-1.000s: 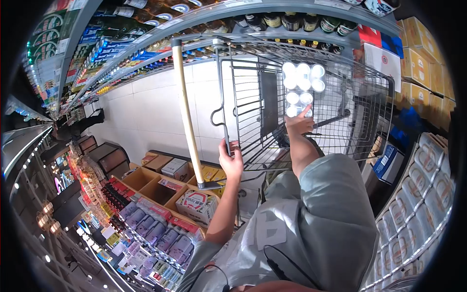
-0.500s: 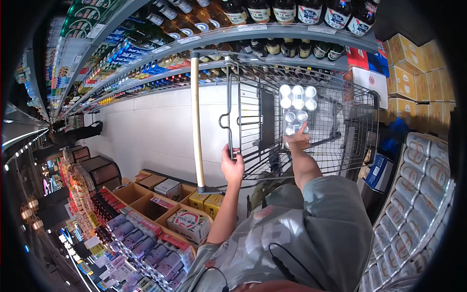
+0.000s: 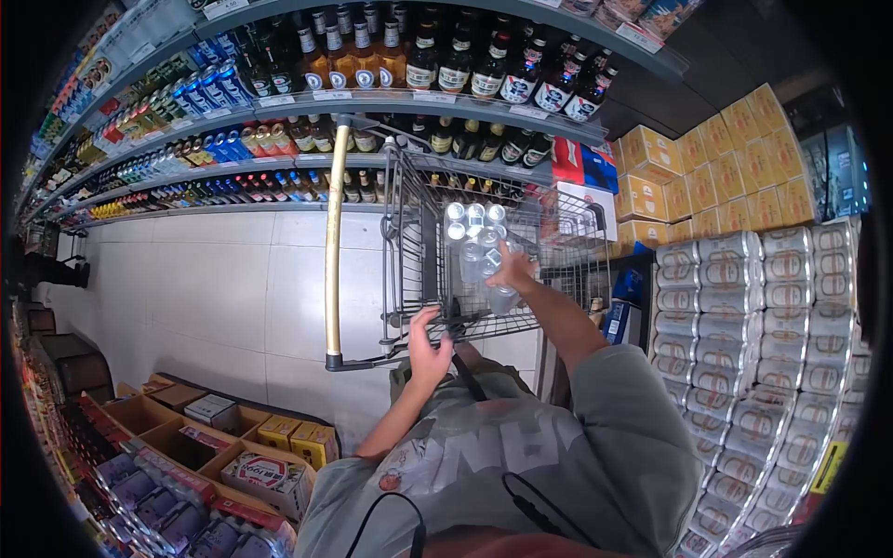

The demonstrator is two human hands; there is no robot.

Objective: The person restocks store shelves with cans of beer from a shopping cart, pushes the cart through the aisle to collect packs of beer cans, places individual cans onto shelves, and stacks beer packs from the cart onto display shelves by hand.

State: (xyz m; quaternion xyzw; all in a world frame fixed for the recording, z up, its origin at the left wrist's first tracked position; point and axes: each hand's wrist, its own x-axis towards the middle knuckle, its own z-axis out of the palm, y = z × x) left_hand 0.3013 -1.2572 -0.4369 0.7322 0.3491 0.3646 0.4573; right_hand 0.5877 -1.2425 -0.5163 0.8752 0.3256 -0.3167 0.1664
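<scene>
A shopping cart (image 3: 567, 307) stands before me, its pale handle bar (image 3: 333, 251) on the left. Inside it, a pack of white-topped cans (image 3: 475, 221) sits toward the shelf side. Closer to me is a second wrapped pack of cans (image 3: 476, 263), slightly blurred and tilted. My right hand (image 3: 513, 268) is closed on this pack's near end, its fingers over the top. My left hand (image 3: 431, 353) is at the cart's near side, by the wire rim, with its fingers apart and nothing in them.
Shelves of bottles (image 3: 456, 65) run behind the cart. Yellow cartons (image 3: 726, 172) are stacked at the back right, with wrapped can packs (image 3: 726, 325) on the right. Cardboard bins (image 3: 167, 437) stand at the lower left. Part of a person (image 3: 56, 270) shows at the far left.
The view has turned toward the right, so the cart appears further left. The nearer pack has shifted and tilted under my right hand. My left hand has opened away from the cart's frame.
</scene>
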